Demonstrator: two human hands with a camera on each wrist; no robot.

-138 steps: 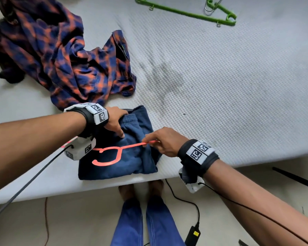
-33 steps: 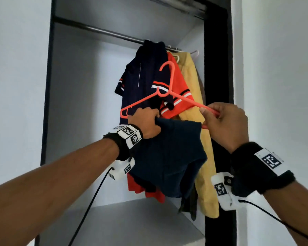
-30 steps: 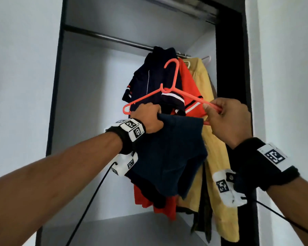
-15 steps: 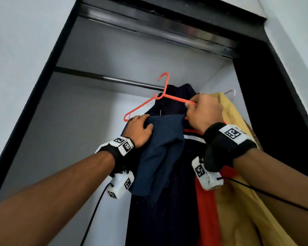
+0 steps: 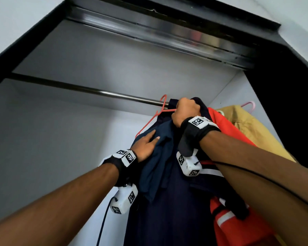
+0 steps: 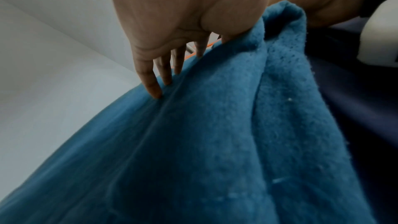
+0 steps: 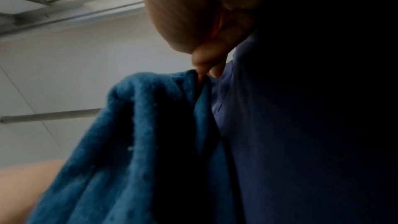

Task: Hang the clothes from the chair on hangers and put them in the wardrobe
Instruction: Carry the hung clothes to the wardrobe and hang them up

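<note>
An orange hanger [image 5: 150, 121] carries a blue fleece garment [image 5: 156, 160] inside the wardrobe. Its hook [image 5: 164, 101] is at the dark rail [image 5: 96, 91] and seems to sit over it. My right hand [image 5: 185, 110] grips the hanger's arm near the neck; in the right wrist view my fingertips [image 7: 204, 67] pinch the orange hanger [image 7: 216, 25] above the blue garment [image 7: 140, 142]. My left hand [image 5: 146, 144] lies flat against the garment, and its straight fingers [image 6: 154, 83] touch the blue garment [image 6: 215, 142].
A dark navy shirt [image 5: 176, 210] hangs right behind the blue garment. To its right are a red-orange shirt [image 5: 226, 132] and a mustard garment [image 5: 252, 128] on a pink hanger [image 5: 249, 104]. The rail's left stretch is bare. The black door frame [image 5: 283, 86] stands right.
Both hands have lifted the hanger up to the rail, and its hook now meets it. My left hand has let go of the garment's edge and lies flat on it.
</note>
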